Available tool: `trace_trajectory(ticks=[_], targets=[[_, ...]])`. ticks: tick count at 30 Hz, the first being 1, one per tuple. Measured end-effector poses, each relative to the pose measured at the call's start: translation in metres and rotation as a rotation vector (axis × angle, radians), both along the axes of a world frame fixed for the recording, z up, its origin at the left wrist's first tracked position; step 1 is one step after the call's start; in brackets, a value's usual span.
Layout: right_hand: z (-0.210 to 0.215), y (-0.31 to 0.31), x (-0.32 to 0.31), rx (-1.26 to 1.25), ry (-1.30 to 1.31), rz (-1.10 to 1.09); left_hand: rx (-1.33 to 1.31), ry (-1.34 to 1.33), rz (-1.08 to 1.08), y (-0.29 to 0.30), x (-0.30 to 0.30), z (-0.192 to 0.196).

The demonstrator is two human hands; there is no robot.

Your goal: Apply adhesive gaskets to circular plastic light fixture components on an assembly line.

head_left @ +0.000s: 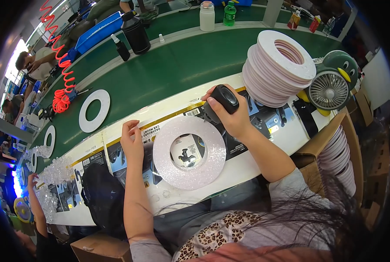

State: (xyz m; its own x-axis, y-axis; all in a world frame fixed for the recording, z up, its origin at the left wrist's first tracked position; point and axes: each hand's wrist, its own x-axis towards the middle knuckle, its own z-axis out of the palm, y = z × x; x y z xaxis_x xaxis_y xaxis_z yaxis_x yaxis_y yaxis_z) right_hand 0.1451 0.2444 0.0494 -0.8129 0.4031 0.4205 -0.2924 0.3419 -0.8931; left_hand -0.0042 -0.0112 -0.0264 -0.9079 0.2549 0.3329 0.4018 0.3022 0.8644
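A speckled white flat ring [166, 161] lies before me on the work strip, and the printed surface beneath shows through its hole. My right hand [236, 118] is wrapped round a black rounded handheld device [224, 98] with a glossy oval end, just beyond the ring's upper right edge. A dark grey rounded part shows under that device. My left hand [132, 133] rests at the ring's upper left, apart from it, fingers loosely bent and nothing visible in them. To the right of my right hand rises a tall stack of similar white rings [269, 78].
A penguin-shaped fan [330, 89] stands beside the stack; below it, a cardboard box [315, 157] holds more rings. Single rings [104, 102] travel along the green belt [160, 70] at left. Bottles [136, 32] line the far side. A red coiled hose [61, 94] hangs left. Other people work nearby.
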Motion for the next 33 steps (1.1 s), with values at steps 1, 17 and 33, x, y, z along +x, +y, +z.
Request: trace_trajectory(ticks=[1, 17, 33], targets=[[0.0001, 0.0006, 0.0002, 0.001, 0.0, -0.002, 0.0, -0.011, 0.0, 0.0009, 0.0003, 0.0007], [-0.0003, 0.0063, 0.0012, 0.074, 0.099, -0.058, -0.004, -0.041, -0.019, 0.0004, 0.0011, 0.0035], [0.0073, 0.0061, 0.0038, 0.052, 0.001, -0.023, 0.002, -0.045, -0.032, -0.003, -0.0011, 0.0011]])
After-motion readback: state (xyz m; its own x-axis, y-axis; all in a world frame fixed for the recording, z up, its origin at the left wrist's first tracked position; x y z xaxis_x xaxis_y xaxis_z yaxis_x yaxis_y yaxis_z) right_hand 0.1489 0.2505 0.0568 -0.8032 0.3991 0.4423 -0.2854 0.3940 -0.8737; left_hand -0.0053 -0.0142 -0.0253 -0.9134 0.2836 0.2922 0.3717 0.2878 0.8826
